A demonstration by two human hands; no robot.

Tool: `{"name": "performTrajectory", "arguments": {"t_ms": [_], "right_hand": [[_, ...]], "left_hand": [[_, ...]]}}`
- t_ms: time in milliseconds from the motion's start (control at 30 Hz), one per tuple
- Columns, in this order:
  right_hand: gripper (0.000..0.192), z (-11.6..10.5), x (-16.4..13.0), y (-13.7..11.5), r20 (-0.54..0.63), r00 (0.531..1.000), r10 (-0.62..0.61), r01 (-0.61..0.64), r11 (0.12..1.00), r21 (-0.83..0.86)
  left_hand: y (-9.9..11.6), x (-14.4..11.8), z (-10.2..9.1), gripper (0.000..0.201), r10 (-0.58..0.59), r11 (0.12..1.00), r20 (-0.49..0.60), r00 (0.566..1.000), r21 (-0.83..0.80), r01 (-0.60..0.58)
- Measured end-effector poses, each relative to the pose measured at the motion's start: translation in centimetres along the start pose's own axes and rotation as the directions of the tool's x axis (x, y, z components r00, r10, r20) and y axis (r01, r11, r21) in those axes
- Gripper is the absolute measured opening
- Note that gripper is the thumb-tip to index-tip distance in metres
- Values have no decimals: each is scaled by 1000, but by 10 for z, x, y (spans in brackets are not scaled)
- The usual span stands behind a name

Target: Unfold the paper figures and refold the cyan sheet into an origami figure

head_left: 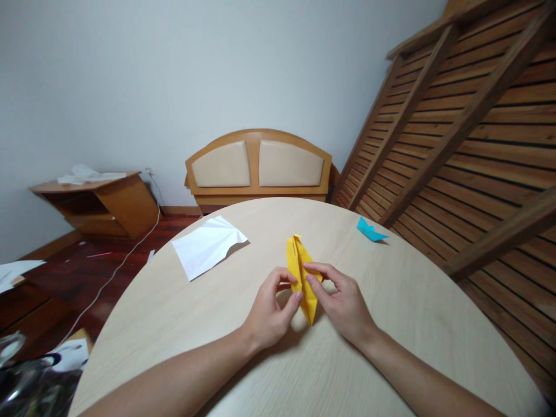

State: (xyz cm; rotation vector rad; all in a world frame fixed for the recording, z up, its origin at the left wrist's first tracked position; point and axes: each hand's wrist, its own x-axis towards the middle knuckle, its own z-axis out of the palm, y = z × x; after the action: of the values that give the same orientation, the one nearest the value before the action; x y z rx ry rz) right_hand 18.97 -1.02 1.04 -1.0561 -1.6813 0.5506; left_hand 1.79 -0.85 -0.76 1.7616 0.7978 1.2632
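Both forearms come in from the bottom edge over the round pale table [391, 347]. Left hand [269, 313] pinches the yellow folded paper [300, 272] from its left side, thumb and fingertips on the lower half. Right hand [343, 301] pinches the same piece from the right. Paper stands on its lower tip near the table's middle, long and pointed. White creased sheet [207, 246] lies well to the left, small blue folded piece [369, 230] far right near the edge.

Folded paper [302, 278] between hands; sheet [207, 245] left, boat [370, 230] right.
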Motion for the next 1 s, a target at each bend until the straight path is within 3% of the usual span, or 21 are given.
{"name": "performTrajectory", "arguments": {"t_ms": [100,267,367,467,533,633,700,800,900,1000], "right_hand": [[14,1,1,-4,63,998,-24,24,1000,5],[12,2,4,-4,57,998,29,-31,999,35],[11,2,4,-4,51,998,45,-47,998,40],[12,0,2,-4,56,998,26,-26,1000,-2],[10,-1,1,-5,59,997,-39,44,995,-87],[3,-5,2,-5,62,975,-212,221,937,-271],[6,-7,2,-6,49,946,-321,315,868,-385],[6,-11,3,-8,-23,913,-407,338,788,-514],[5,-13,4,-9,-13,925,-379,317,793,-521],[7,-12,4,-9,33,960,-279,270,884,-381]], "left_hand": [[2,1,-1,9,29,1000,-14,999,-3,-29],[0,0,-1,9,88,994,14,996,69,-89],[-3,-2,1,12,52,998,12,999,29,-53],[-6,-3,4,18,-33,997,-59,998,-73,29],[-8,-2,5,26,-100,978,-107,989,-193,78],[-10,3,5,46,-187,918,-93,978,-372,140],[-10,6,3,51,-228,899,-82,970,-399,178],[-8,10,2,42,-264,913,-119,957,-352,208],[-4,12,2,42,-279,916,-132,951,-335,222],[-2,11,2,44,-267,917,-112,957,-334,217]]}}
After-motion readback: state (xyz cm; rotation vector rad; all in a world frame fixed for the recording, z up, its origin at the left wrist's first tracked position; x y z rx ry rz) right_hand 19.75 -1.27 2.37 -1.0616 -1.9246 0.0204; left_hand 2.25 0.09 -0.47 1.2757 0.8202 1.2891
